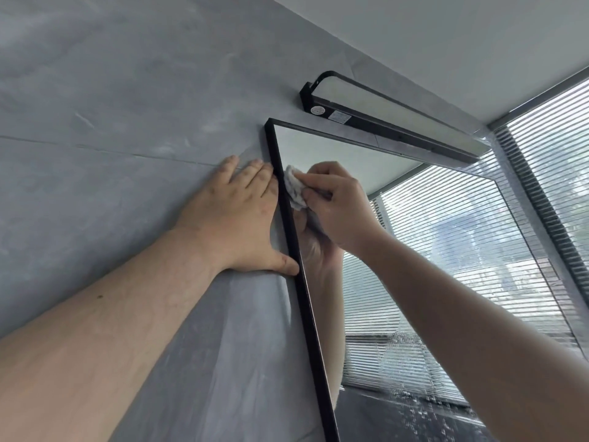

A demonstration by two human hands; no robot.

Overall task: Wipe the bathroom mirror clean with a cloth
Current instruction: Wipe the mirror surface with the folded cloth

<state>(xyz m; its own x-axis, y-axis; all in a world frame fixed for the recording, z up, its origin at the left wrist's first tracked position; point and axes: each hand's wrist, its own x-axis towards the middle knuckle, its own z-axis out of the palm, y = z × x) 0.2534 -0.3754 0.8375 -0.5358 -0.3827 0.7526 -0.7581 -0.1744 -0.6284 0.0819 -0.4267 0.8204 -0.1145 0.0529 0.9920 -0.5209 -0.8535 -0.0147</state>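
Locate the cloth [294, 190], small, white and crumpled, at the upper left corner of the mirror [446, 250], pressed onto the glass just beside the black frame [307, 301]. Note the right hand [339, 207] gripping it, with fingers curled and the cloth pinched between fingertips and thumb. See the reflection of that hand and forearm directly below the cloth. Observe water droplets [401, 349] and streaks on the lower part of the glass, well apart from the cloth.

Find the left hand [236, 215] laid flat on the grey wall [127, 106] just beside the frame's left edge, with fingers straight, nothing held, and the thumb tip against the frame.

Mounted on the wall above the mirror's top edge, close to it: a long black light fixture [392, 118] with a pale diffuser. At the right, meeting the wall in a corner: a window with horizontal blinds [554, 173], repeated in the mirror. Overhead: a plain white ceiling [446, 36].
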